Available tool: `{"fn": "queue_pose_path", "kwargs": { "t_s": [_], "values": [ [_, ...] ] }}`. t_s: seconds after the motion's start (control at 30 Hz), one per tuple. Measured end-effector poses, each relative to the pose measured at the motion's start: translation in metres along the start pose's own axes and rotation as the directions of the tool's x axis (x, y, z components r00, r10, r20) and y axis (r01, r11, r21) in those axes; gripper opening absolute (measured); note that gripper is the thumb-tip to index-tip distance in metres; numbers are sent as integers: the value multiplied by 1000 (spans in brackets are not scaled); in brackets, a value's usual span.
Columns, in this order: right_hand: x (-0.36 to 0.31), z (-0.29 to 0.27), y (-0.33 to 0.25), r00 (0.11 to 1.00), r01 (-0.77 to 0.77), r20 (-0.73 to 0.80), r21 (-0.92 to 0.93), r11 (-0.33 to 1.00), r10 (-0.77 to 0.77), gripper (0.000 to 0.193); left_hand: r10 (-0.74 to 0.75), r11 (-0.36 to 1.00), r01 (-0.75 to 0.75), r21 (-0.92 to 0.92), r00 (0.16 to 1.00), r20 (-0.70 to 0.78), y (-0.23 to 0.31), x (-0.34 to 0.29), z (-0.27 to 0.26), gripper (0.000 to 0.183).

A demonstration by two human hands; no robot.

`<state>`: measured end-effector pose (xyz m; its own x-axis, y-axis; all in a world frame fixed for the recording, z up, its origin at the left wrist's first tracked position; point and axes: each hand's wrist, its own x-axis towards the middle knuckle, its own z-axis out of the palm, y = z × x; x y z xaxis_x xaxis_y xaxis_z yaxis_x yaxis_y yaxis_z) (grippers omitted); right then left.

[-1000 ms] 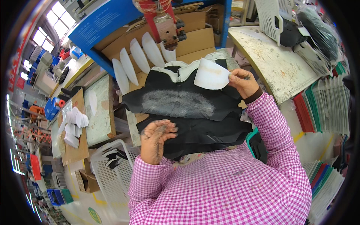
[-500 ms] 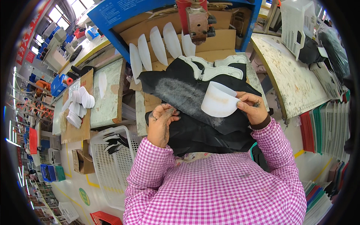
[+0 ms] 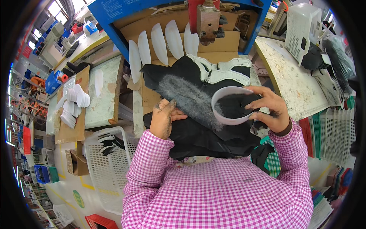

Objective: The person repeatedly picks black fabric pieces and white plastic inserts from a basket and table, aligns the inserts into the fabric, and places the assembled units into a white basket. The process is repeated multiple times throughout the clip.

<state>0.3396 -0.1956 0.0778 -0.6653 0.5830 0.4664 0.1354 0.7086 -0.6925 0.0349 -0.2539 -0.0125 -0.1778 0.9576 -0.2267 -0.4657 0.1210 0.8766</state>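
Observation:
My right hand [image 3: 272, 109] grips a curved white sheet piece [image 3: 233, 121] by its two ends, thumb below and fingers above, so it bends into a ring. The ring stands over the right part of a black shoe upper [image 3: 187, 93]. A grey, dusty patch runs across the upper's surface, and white trim [image 3: 228, 75] lies along its far side. At its left edge my left hand [image 3: 164, 119] pinches the black material, some fingertips hidden. More black material [image 3: 213, 143] spreads beneath, close to my body.
A metal machine head [image 3: 208, 26] hangs beyond the upper, inside a blue frame [image 3: 118, 42]. Several white half-moon pieces [image 3: 174, 40] lean on cardboard there. White pieces are piled [image 3: 76, 100] on the left table. A white basket [image 3: 110, 168] stands lower left; stacked baskets [image 3: 333, 131] are at right.
My right hand has shifted right and changed its grip, and the white piece now curls into a ring with both ends held. My left hand's fingers have moved onto the upper's edge.

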Motion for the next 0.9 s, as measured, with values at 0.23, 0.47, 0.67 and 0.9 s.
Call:
{"fn": "queue_pose_path", "kwargs": {
  "t_s": [0.23,0.47,0.67,0.9],
  "values": [
    [55,32,-44,856,508,445,-628,590,-263,14,40,999,-40,-1,999,23,-3,-3,0,14],
    [69,57,-50,788,607,558,-629,487,-262,9,71,997,-71,2,997,-8,-7,-1,1,11],
    [70,65,-51,807,578,537,-638,509,-244,9,68,997,-68,-22,998,3,-6,-1,3,15],
    [70,71,-53,819,561,523,-638,528,-238,9,78,997,-78,-17,997,12,-9,0,0,18]
  ]
}}
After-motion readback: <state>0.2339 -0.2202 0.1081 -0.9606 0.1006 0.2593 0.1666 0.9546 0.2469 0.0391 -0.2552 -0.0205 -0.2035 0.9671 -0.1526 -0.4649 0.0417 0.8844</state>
